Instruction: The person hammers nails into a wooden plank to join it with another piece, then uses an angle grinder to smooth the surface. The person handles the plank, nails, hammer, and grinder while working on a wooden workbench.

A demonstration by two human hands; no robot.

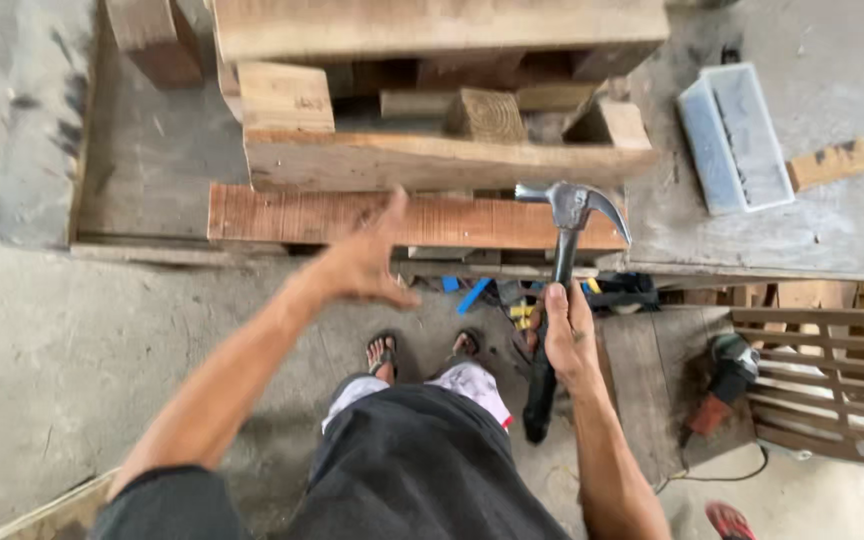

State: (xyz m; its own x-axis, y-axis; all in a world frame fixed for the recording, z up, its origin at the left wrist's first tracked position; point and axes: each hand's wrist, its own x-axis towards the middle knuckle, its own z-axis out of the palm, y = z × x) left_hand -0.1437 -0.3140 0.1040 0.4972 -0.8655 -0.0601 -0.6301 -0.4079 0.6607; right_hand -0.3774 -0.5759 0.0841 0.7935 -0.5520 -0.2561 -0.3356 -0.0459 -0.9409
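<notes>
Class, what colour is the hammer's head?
Shiny silver-grey metal; the hammer, gripped by the right hand, shows best in the head view.

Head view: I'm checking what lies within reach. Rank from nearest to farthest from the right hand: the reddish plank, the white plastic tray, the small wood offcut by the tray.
From the right hand:
1. Reddish wooden plank, just ahead.
2. White rectangular plastic tray, ahead and right.
3. Small flat wood offcut, farther right, near the table edge.
</notes>
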